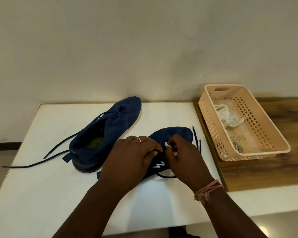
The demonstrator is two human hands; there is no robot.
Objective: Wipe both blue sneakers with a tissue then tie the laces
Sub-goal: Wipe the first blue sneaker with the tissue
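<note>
Near sneaker (175,134): wiping step, judged. Left hand (132,157) clamps its upper; right hand (181,152) pinches tissue (166,144). Next: laces, untied, 9 o'clock sneaker (110,124) included.

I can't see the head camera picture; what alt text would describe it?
Two hands, left and right, work on the near blue sneaker on a white table, a bit of white tissue showing in the right. A second sneaker lies behind, laces loose; a peach basket at right holds crumpled tissue.

Two blue sneakers (110,127) (laces (41,162) loose).
</note>
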